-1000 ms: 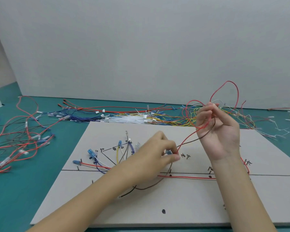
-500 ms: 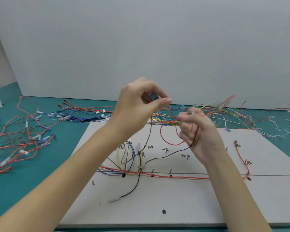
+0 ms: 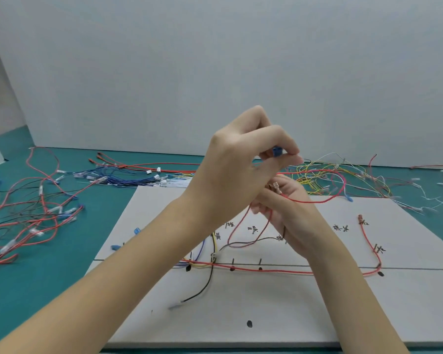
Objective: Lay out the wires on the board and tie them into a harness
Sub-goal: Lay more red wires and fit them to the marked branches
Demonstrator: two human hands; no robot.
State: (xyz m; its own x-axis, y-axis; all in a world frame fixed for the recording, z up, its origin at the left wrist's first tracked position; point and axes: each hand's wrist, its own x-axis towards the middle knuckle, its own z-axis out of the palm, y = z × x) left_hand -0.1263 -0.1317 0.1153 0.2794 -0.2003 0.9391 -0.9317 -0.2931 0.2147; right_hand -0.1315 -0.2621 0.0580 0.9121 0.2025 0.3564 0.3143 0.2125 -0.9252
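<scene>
Left hand: the left hand (image 3: 237,172) is raised above the board, fingers curled, pinching a small blue connector (image 3: 277,151) between thumb and fingertips.
Right hand: the right hand (image 3: 284,208) sits just below and behind the left, partly hidden by it — its fingers are curled around a red wire (image 3: 315,200) with a metal terminal at the end, and a dark wire (image 3: 243,243) hangs from the same grasp.
Board: the grey board (image 3: 279,315) lies on the teal table (image 3: 49,277), with handwritten marks and a long line across it.
Wires on the board: a red wire run (image 3: 279,271) lies along that line; blue, yellow and black leads gather near its left end.
Loose wires: a red and black tangle (image 3: 28,213) lies to the left of the board — a yellow and white heap (image 3: 343,175) lies beyond its far edge.
</scene>
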